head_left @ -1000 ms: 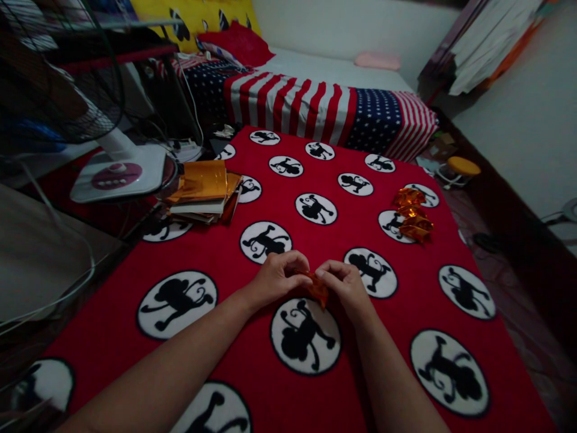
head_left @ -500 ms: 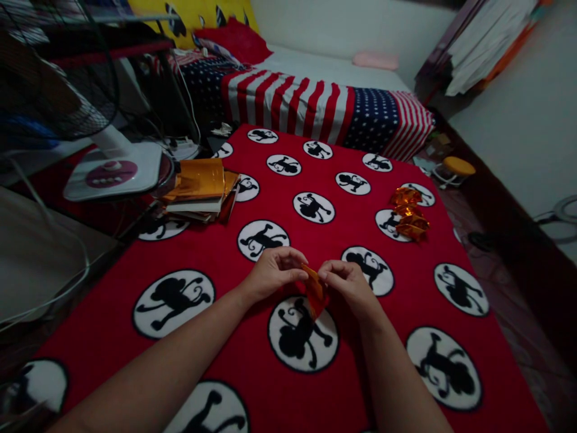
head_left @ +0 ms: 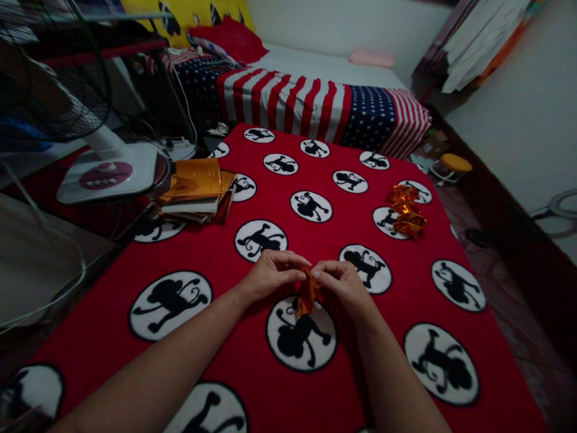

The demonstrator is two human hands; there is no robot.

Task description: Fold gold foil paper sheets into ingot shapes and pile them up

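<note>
Between my two hands hangs a small piece of shiny orange foil paper point(head_left: 307, 296), crumpled and creased, its lower end pointing down over the red cloth. My left hand point(head_left: 273, 273) pinches its upper edge from the left. From the right, my right hand point(head_left: 341, 281) pinches the top of the same piece, the fingertips of both hands almost meeting. Farther right lies a loose group of crumpled orange foil pieces point(head_left: 407, 210). At the left edge of the cloth rests a stack of flat orange foil sheets point(head_left: 196, 180) with pale sheets under them.
The red cloth with monkey circles point(head_left: 311, 240) spreads beneath my hands. A white fan base point(head_left: 108, 171) stands left, close to the stack. Behind is a bed with a striped, starred cover point(head_left: 288, 102). An orange-topped stool point(head_left: 455, 162) stands on the floor at right.
My right hand has shifted slightly left, closer to the left fingertips. The foil paper now looks narrower and more bunched, its lower end swung to the left.
</note>
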